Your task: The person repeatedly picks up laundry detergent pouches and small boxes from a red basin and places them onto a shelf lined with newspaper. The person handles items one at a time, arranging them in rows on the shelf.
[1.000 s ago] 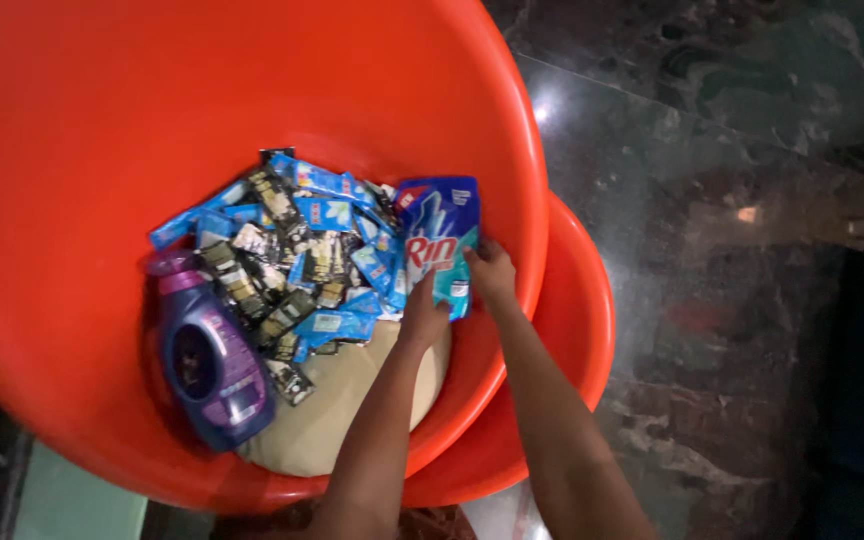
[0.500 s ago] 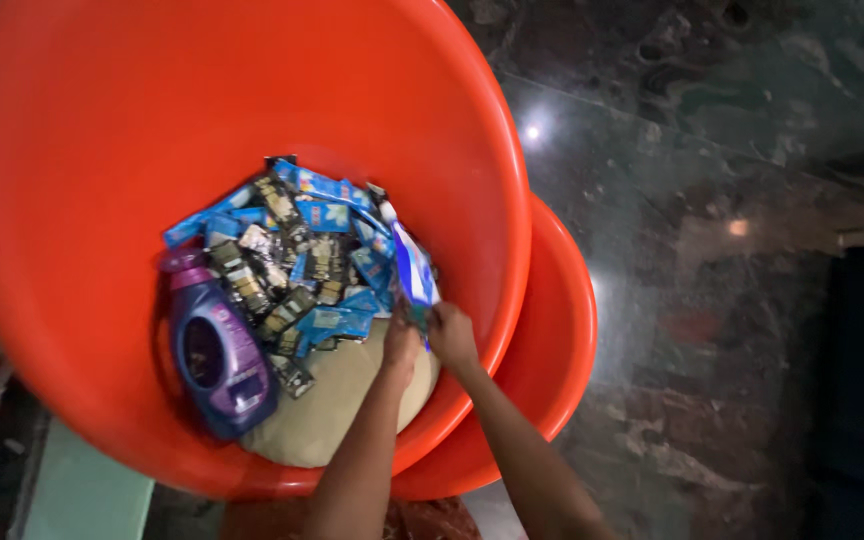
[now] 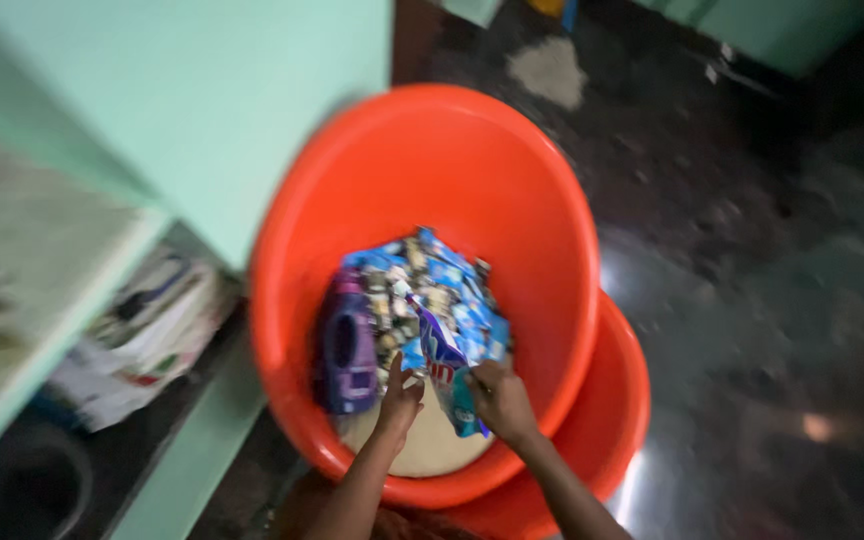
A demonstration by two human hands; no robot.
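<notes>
Plastic, smooth and glossy orange, forms the round tub (image 3: 472,150) I reach into; it sits nested in a second orange tub (image 3: 612,420) on the dark, polished stone floor (image 3: 752,300). My right hand (image 3: 500,400) has its fingers closed on the lower edge of a crinkly blue detergent pouch (image 3: 447,360), which stands tilted near the tub's near wall, just above a pale flat base. My left hand (image 3: 399,398) touches the pouch's left side, fingers curled; the blur hides whether they pinch it. Behind the pouch lies a heap of small shiny blue and dark sachets (image 3: 432,285), and a rounded purple bottle (image 3: 349,345) lies against the left wall.
</notes>
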